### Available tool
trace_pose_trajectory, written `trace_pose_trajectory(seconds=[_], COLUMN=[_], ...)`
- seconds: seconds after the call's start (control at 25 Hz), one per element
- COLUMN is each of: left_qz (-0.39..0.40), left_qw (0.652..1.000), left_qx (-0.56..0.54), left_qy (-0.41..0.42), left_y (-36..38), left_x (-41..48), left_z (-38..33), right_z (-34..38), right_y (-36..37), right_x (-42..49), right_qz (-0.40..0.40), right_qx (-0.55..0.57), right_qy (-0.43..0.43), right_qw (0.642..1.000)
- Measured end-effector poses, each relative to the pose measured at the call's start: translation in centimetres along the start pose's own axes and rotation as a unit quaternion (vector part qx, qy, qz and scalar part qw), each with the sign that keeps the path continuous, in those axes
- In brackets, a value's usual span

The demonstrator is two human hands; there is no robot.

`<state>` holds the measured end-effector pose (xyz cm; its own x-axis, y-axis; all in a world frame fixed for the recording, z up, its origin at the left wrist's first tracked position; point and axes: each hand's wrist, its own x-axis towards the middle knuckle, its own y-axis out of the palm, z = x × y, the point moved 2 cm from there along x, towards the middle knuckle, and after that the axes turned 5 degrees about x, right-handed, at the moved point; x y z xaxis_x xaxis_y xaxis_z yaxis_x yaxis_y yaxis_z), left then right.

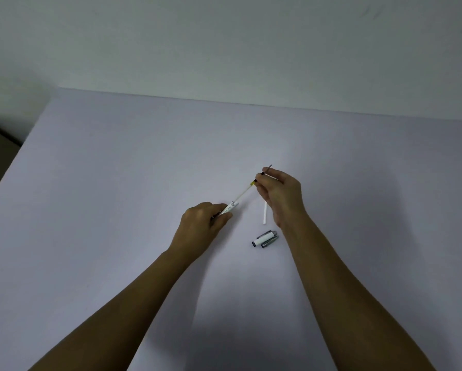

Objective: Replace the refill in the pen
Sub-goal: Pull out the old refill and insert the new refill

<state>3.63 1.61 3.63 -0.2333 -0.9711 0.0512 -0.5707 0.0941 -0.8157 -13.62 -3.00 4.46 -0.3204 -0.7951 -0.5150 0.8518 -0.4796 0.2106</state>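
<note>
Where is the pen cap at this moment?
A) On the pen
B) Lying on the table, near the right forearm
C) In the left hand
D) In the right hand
B: the pen cap lies on the table, touched by neither hand, beside the right forearm.

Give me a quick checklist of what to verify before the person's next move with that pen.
1. Left hand holds the pen barrel firmly: ok.
2. Right hand pinches the refill near its tip end: ok.
3. Refill lined up with the barrel's opening: ok, they form one straight line.
4. Whether the refill is going in or coming out: cannot tell.
5. Pen cap lying on the table, within reach: ok.
6. White stick beside the right hand, perhaps the other refill: cannot tell.
</note>
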Motion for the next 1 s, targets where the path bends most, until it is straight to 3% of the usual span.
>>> trace_pose_trajectory(seconds=[0.36,0.84,1.0], left_qz=[-0.009,-0.022,-0.028], left_qw=[1.0,0.999,0.999], left_qx=[-0.001,-0.013,-0.006], left_qy=[0.007,-0.036,-0.014], left_y=[-0.4,-0.6,-1.0], left_x=[-0.1,0.1,0.0], left_z=[-0.7,-1.5,-1.9], right_z=[1.2,0.4,0.1], right_y=[-1.5,-0.8,-1.3], right_x=[-0.3,-2.2,-2.4], right_qz=[-0.025,0.054,0.07], right_qx=[0.001,-0.043,-0.141], right_qy=[-0.03,-0.016,-0.065], right_qw=[0.999,0.997,0.985])
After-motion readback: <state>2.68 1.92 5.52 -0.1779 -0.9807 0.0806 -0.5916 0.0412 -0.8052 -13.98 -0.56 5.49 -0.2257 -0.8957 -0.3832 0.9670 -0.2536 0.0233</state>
